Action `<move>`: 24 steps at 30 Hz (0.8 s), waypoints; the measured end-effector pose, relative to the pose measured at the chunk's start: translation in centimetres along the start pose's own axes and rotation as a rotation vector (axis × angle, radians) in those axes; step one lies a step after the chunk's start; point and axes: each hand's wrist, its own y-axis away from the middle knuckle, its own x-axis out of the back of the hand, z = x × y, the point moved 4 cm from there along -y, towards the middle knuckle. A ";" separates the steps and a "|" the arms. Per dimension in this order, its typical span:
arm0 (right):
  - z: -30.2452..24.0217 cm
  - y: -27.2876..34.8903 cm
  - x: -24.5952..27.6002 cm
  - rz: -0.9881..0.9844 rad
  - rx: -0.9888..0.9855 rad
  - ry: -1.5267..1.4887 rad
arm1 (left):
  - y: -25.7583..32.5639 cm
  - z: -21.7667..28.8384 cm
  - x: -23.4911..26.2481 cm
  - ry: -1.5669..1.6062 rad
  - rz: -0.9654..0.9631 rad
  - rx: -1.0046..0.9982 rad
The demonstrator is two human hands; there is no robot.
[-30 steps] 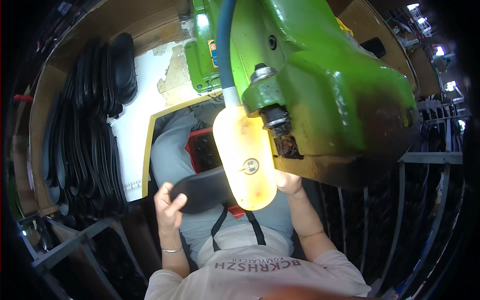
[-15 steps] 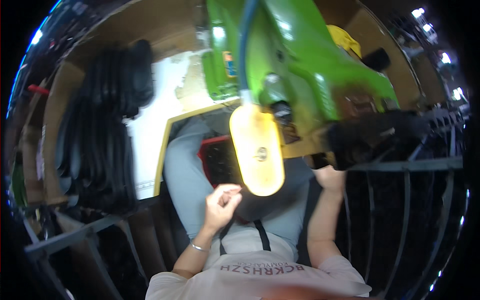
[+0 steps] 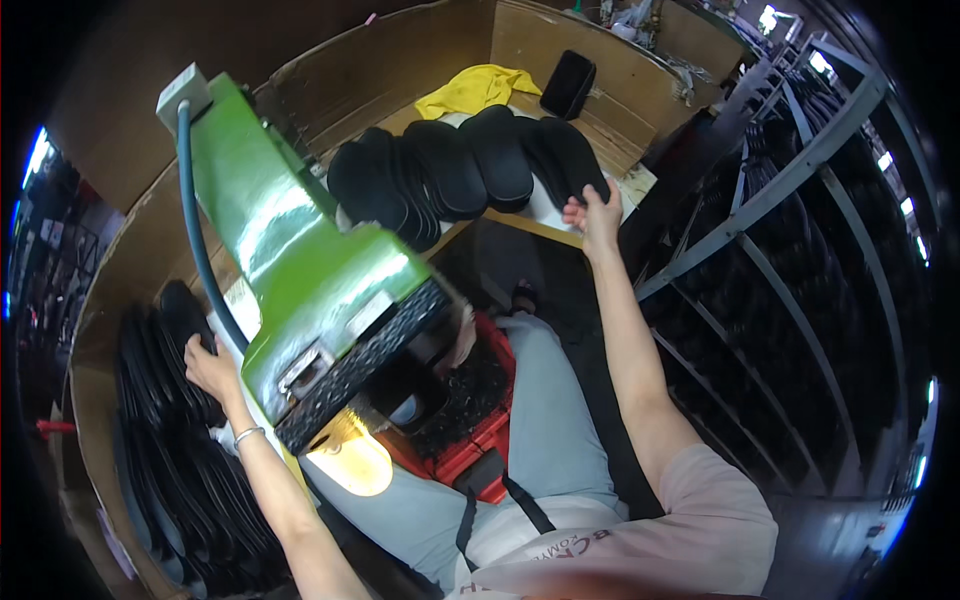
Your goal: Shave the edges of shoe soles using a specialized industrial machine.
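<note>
Black soles (image 3: 170, 450) stand packed together at the left of the frame. Your left hand (image 3: 212, 370) is at the upper end of that stack, fingers bent against a sole (image 3: 183, 305); I cannot tell whether they grip it. More soles overlap in a row (image 3: 445, 165) at upper centre. Your right hand (image 3: 597, 215) meets the row's right end, fingers at the lower tip of the last sole (image 3: 570, 155); whether they pinch or only touch it, I cannot tell. Between your 2 hands slants the green machine (image 3: 270, 240), a blue hose (image 3: 194, 220) along its left side. A yellow plate (image 3: 355, 462) glows below it. The red bin (image 3: 490, 435) sits between your 2 legs.
</note>
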 end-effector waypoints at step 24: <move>3.3 31.5 11.5 -0.933 -0.626 0.163 | 24.4 23.9 17.7 2.212 -1.013 0.557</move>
